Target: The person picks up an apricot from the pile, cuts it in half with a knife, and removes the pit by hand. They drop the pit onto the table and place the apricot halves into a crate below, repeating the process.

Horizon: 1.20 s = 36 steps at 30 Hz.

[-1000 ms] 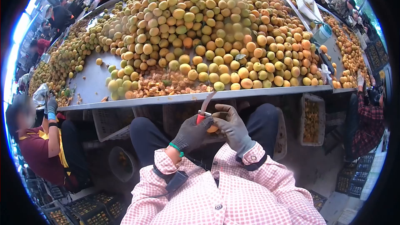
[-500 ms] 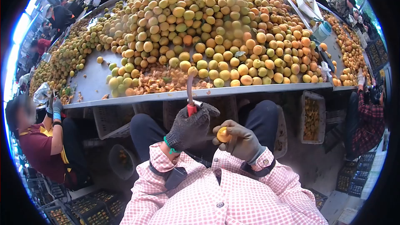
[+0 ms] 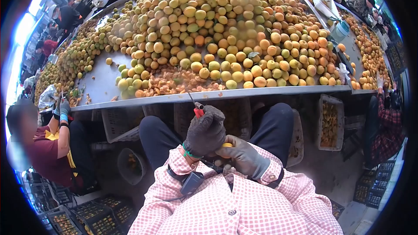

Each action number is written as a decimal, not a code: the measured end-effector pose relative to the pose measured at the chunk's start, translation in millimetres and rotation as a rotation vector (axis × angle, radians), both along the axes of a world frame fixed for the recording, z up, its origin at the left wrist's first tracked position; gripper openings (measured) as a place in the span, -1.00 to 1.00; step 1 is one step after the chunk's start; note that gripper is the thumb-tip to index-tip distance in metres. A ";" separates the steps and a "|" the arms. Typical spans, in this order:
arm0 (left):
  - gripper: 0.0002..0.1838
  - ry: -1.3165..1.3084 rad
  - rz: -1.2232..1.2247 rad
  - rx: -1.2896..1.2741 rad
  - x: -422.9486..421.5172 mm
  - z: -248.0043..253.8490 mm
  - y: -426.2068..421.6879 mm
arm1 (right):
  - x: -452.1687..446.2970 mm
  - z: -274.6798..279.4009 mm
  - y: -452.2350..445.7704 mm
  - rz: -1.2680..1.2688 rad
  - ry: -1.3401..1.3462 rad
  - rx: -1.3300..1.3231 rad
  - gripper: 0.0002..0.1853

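Note:
My left hand (image 3: 204, 132), in a dark grey knitted glove, is closed around a knife (image 3: 199, 112) with a red handle. Its thin blade points up toward the table, seen nearly edge-on, and a short metal tube sits beside the handle. A yellow-orange apricot (image 3: 227, 145) is in my right hand (image 3: 246, 156), which wears a smoother grey glove with the fingers curled round the fruit. Both hands are close together over my lap, left fingers near the apricot. Ahead, a large heap of apricots (image 3: 191, 28) covers the metal table, with cut apricot pieces (image 3: 174, 82) near its front edge.
The metal table's edge (image 3: 174, 98) runs just beyond my knees. Below it stand white crates (image 3: 117, 124), a bucket (image 3: 131, 165) and a crate of cut fruit (image 3: 331, 122). A person in maroon (image 3: 50, 150) sits left; another in plaid (image 3: 385, 130) sits right.
My left hand has lowered and the knife blade has turned nearly edge-on. My right hand has moved down and left with the apricot, bringing both hands together.

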State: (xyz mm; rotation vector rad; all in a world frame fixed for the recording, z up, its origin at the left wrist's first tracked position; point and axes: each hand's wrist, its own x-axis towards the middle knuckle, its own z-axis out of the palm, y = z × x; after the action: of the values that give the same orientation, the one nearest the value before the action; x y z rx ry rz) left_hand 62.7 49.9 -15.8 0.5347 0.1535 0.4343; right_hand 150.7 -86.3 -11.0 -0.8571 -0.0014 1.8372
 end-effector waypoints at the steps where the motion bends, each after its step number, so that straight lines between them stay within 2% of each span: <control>1: -0.70 0.009 -0.014 0.032 2.6 -0.1 -0.1 | -3.5 -2.4 0.0 -0.050 -0.180 0.007 -0.64; 2: -0.69 0.017 -0.027 0.064 6.2 2.2 -0.8 | -5.9 -3.2 0.7 -0.099 -0.360 0.013 -0.65; 3: -0.69 0.016 -0.029 0.064 10.7 5.9 -4.5 | -7.4 -1.3 2.1 -0.101 -0.361 0.013 -0.65; 5: -0.65 0.186 0.203 0.213 17.5 16.4 -14.1 | -10.6 4.7 2.8 -0.166 -0.568 0.041 -0.66; 9: -0.62 0.269 0.212 0.273 11.9 20.6 -8.9 | -5.6 6.3 1.8 -0.124 -0.449 0.096 -0.67; 11: -0.63 0.226 0.115 0.395 9.5 22.8 -7.2 | -2.9 2.2 0.7 -0.157 -0.202 -0.021 -0.66; 12: -0.63 0.225 0.109 0.393 11.0 20.6 -7.9 | -3.0 0.4 -0.2 -0.162 -0.201 -0.024 -0.66; 14: -0.62 0.166 0.228 0.376 13.3 16.1 -8.7 | -5.4 -4.4 -1.2 -0.069 -0.508 -0.013 -0.71; 15: -0.62 0.210 0.301 0.270 15.8 20.2 -10.2 | -5.8 -8.5 -1.9 -0.068 -0.506 -0.017 -0.71; 16: -0.62 0.213 0.300 0.268 14.9 19.6 -6.7 | -6.6 -13.2 -2.4 -0.137 -0.568 0.054 -0.74; 18: -0.67 0.113 0.329 0.032 10.6 19.1 4.2 | -6.1 -11.2 -2.0 -0.201 -0.629 0.127 -0.76; 20: -0.69 0.146 0.364 0.038 9.5 20.2 8.3 | -1.5 -1.4 -3.3 -0.272 -0.168 0.111 -0.73; 22: -0.69 0.081 0.314 -0.009 7.6 20.0 9.9 | -0.8 -1.6 -6.5 -0.211 -0.212 0.148 -0.69; 24: -0.68 0.053 0.305 -0.004 9.0 16.6 8.6 | -1.4 9.2 -6.9 -0.189 -0.365 0.193 -0.69; 31: -0.65 0.011 0.288 0.014 7.2 15.1 4.7 | -7.3 4.6 -5.5 -0.196 -0.436 0.176 -0.73; 32: -0.65 0.012 0.291 0.014 5.7 14.2 7.5 | -5.8 7.3 -5.6 -0.206 -0.296 0.152 -0.74; 33: -0.64 -0.074 0.177 -0.036 4.0 12.6 12.7 | -4.0 8.8 -5.6 -0.217 -0.157 0.127 -0.75; 34: -0.63 -0.161 0.062 -0.086 2.9 10.2 15.7 | -1.6 5.8 -5.9 -0.216 -0.156 0.129 -0.75; 36: -0.63 -0.189 0.016 -0.171 2.6 3.3 15.9 | 2.9 -1.6 -6.0 -0.174 0.215 0.134 -0.77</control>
State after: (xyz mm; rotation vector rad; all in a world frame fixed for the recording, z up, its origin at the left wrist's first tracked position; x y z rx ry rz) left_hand 65.3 65.8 -12.5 0.3228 0.0128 0.4802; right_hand 153.7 -92.3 -12.6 -0.5469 0.0825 1.7356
